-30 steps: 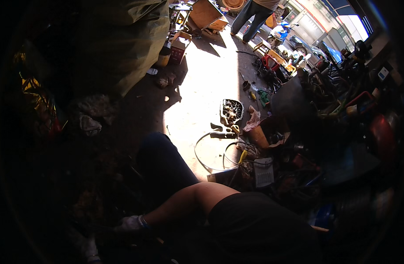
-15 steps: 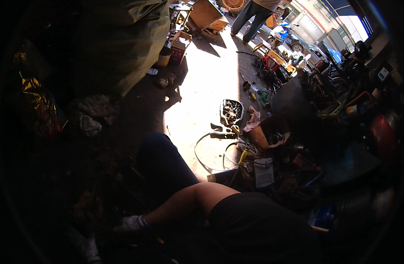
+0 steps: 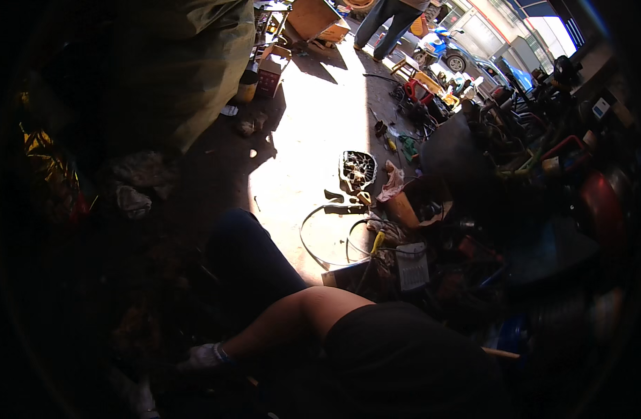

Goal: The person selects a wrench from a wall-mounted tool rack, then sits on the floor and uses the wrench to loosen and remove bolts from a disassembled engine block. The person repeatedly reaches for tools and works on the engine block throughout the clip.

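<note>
My bare right forearm reaches across to the lower left, bent at the elbow. At its end is my right hand (image 3: 203, 356), in a pale work glove with a blue cuff. Deep shadow swallows its fingers, and whatever they touch is hidden. My left hand (image 3: 142, 397), also gloved, lies lower and further left, with little more than its cuff and back showing. Dark, shapeless forms surround both hands, too dim to name. Beyond my right arm rises my bent knee (image 3: 247, 251) in dark blue trousers.
On the sunlit floor lie a metal casting with hollow chambers (image 3: 357, 171), a looped cable (image 3: 303, 234) and a yellow-handled tool (image 3: 378, 241). An open cardboard box (image 3: 403, 209) and cluttered machine parts stand right. A tarp (image 3: 216, 77) hangs left. Another person (image 3: 387, 28) stands far off.
The whole view has shifted slightly, so the floor things sit a little further left and higher. My right arm and both gloves keep nearly the same pose.
</note>
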`<move>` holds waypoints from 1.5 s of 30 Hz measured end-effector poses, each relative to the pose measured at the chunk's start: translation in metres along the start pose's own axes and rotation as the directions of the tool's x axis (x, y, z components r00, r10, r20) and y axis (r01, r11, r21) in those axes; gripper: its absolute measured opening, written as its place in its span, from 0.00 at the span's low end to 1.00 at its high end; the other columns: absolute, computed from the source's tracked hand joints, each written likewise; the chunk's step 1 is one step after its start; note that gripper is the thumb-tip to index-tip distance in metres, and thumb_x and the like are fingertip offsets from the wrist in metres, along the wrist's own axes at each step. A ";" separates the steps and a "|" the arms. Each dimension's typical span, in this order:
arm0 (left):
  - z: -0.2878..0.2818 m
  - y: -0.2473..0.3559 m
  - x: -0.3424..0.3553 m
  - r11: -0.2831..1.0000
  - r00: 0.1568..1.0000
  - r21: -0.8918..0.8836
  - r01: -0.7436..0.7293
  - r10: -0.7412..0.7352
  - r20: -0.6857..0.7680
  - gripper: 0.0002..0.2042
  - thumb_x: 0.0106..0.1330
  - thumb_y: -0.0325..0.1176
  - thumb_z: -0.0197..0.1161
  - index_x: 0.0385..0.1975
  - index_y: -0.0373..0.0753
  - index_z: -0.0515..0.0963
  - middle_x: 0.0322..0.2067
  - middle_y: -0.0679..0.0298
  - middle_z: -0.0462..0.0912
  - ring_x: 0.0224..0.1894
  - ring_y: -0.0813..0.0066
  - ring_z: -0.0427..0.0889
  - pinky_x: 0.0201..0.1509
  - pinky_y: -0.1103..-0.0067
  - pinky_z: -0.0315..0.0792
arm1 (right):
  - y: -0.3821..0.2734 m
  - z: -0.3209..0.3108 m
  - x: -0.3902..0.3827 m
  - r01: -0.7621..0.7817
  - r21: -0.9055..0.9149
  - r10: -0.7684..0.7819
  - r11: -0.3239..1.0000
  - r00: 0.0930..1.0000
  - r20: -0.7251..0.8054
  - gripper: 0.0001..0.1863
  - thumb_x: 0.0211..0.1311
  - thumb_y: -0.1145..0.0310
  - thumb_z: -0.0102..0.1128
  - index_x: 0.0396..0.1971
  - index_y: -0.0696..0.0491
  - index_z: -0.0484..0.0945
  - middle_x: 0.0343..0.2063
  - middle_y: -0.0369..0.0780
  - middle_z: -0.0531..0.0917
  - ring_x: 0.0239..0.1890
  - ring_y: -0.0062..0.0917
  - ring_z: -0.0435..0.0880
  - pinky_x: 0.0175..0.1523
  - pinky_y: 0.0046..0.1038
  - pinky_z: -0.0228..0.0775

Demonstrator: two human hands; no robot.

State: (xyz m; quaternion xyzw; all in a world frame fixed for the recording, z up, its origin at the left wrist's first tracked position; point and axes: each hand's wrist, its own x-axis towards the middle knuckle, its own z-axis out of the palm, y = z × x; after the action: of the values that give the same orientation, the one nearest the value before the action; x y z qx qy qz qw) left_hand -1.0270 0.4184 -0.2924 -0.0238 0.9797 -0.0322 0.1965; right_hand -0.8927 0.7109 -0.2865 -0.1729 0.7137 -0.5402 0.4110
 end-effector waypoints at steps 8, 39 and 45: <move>-0.011 0.012 -0.010 0.981 0.990 0.149 0.121 -0.131 0.059 0.60 0.50 0.78 0.61 0.78 0.51 0.41 0.78 0.54 0.38 0.79 0.51 0.39 0.78 0.48 0.44 | 0.001 -0.002 0.003 -0.272 0.524 0.241 0.807 0.962 0.128 0.28 0.76 0.46 0.43 0.65 0.49 0.67 0.46 0.45 0.83 0.39 0.27 0.86 0.36 0.26 0.82; -0.093 0.068 -0.076 0.990 0.979 0.055 0.127 -0.134 0.154 0.55 0.56 0.66 0.66 0.77 0.45 0.43 0.74 0.48 0.47 0.74 0.47 0.52 0.74 0.53 0.54 | 0.007 0.002 -0.012 -0.013 0.274 0.007 0.962 1.000 0.023 0.32 0.73 0.46 0.48 0.68 0.49 0.63 0.49 0.47 0.83 0.45 0.33 0.86 0.43 0.34 0.83; -0.093 0.060 -0.091 0.991 0.968 0.054 -0.126 0.134 -0.212 0.58 0.45 0.63 0.77 0.75 0.45 0.52 0.68 0.42 0.64 0.63 0.41 0.73 0.65 0.55 0.69 | 0.007 -0.001 -0.013 0.007 0.253 -0.010 0.968 1.000 0.012 0.32 0.73 0.46 0.48 0.69 0.49 0.63 0.50 0.47 0.83 0.45 0.33 0.86 0.45 0.34 0.83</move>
State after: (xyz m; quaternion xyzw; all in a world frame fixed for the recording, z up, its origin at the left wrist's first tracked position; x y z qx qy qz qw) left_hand -0.9815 0.4888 -0.1764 0.0481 0.9938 -0.0415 0.0914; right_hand -0.8838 0.7231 -0.2875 -0.1258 0.6357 -0.6273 0.4319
